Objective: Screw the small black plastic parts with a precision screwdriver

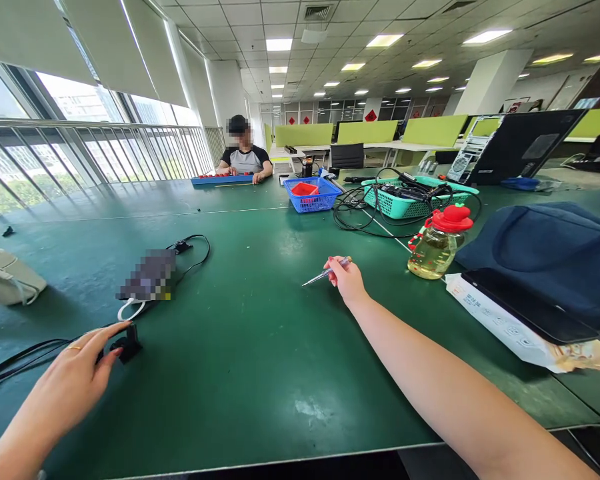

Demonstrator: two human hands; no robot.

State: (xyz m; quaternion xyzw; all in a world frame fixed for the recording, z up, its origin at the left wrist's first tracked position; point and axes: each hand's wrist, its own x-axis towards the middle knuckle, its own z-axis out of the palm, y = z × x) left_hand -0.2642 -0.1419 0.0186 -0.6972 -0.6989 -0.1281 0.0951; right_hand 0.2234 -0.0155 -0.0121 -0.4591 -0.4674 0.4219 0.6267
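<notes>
My right hand (347, 280) is closed around a slim screwdriver (316, 278) with a clear handle, held low over the green table. Its thin metal tip points left, towards the table's middle. At the left, my left hand (83, 370) has thumb and fingers around a small black device (129, 343) resting on the table; its exact kind I cannot make out. Black cables (25, 360) run past that hand from the left edge. Just beyond it lies a blurred-out dark, flat object (150, 273) with a white loop and a black cable at its far end.
A beige pouch (7, 277) stands far left. On the right are a red-lidded bottle (437, 250), a black phone (527, 305) on a paper packet, and a navy bag (545, 253). Beyond are a blue basket (313, 200), a green basket (405, 208) of cables, and a seated person (245, 157).
</notes>
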